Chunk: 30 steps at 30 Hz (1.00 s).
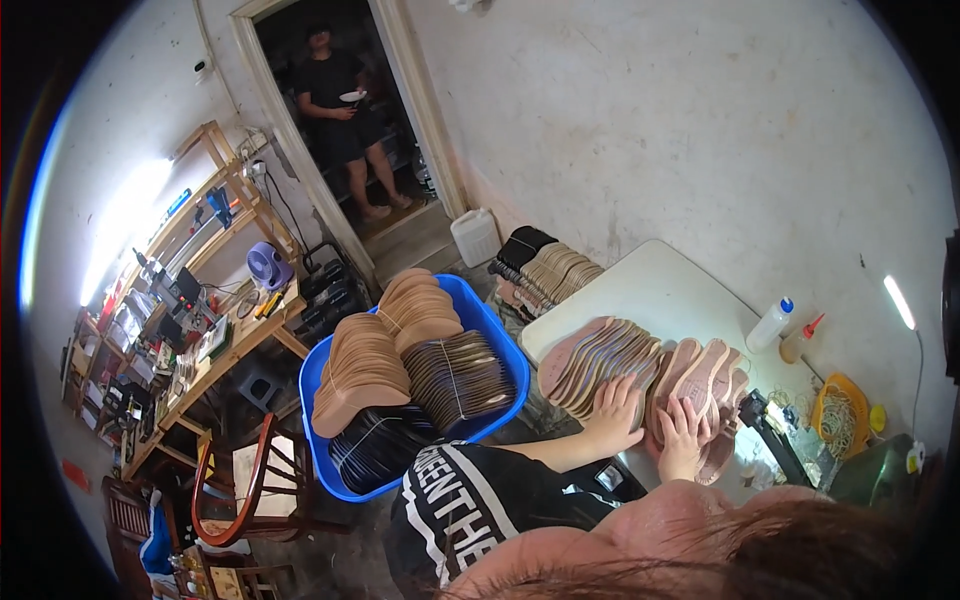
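Note:
On the white table (690,290) in front of me lie two groups of shoe insoles. One is a long fanned row of thin pinkish-beige insoles (590,360), standing on edge and leaning together. My left hand (614,415) lies on its near end, fingers stretched and apart. Beside it on the right is a looser group of pink insoles with pale edges (700,375). My right hand (682,438) rests on this group's near side with its fingers spread over the surface. Neither hand is wrapped round anything. The undersides of both groups are hidden.
A blue tub (515,350) left of the table holds tied bundles of beige and black insoles. More bundles (560,268) stand behind the table. At right are a white bottle (770,325) and a yellow basket (840,412). A person (335,105) stands in the doorway.

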{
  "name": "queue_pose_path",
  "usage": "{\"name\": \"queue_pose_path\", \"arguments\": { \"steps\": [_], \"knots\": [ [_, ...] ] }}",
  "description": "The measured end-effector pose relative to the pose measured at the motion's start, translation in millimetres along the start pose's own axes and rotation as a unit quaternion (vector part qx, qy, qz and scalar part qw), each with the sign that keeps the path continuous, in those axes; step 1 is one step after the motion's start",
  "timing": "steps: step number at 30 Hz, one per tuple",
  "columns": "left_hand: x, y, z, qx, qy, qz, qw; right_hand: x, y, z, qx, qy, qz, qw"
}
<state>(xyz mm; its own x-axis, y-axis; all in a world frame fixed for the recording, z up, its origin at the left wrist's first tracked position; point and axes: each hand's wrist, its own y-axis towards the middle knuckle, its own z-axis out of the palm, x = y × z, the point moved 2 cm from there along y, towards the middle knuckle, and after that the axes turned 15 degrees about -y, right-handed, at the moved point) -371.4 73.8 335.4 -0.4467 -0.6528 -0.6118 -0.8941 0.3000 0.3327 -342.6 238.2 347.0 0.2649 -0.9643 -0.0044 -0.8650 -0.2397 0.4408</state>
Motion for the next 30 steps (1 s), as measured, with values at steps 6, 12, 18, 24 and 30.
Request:
{"name": "queue_pose_path", "arguments": {
  "steps": [6, 12, 18, 24, 30],
  "knots": [
    [1, 25, -5, -0.042, -0.010, 0.043, 0.998, -4, 1, 8, -0.018, -0.004, 0.000, 1.000],
    [-5, 26, -5, -0.039, 0.051, 0.020, 0.998, -3, -4, 2, -0.011, 0.001, -0.002, 1.000],
    [19, 57, -14, -0.204, -0.338, -0.067, 0.917, 10, -4, -4, 0.022, 0.071, 0.034, 0.997],
    [-13, 94, -111, -0.323, -0.636, -0.040, 0.700, 2, 8, -21, 0.069, 0.099, -0.022, 0.992],
    [-43, 100, -116, -0.309, -0.532, 0.113, 0.780, 0, 21, -80, 0.183, 0.672, 0.103, 0.710]
  ]
}}
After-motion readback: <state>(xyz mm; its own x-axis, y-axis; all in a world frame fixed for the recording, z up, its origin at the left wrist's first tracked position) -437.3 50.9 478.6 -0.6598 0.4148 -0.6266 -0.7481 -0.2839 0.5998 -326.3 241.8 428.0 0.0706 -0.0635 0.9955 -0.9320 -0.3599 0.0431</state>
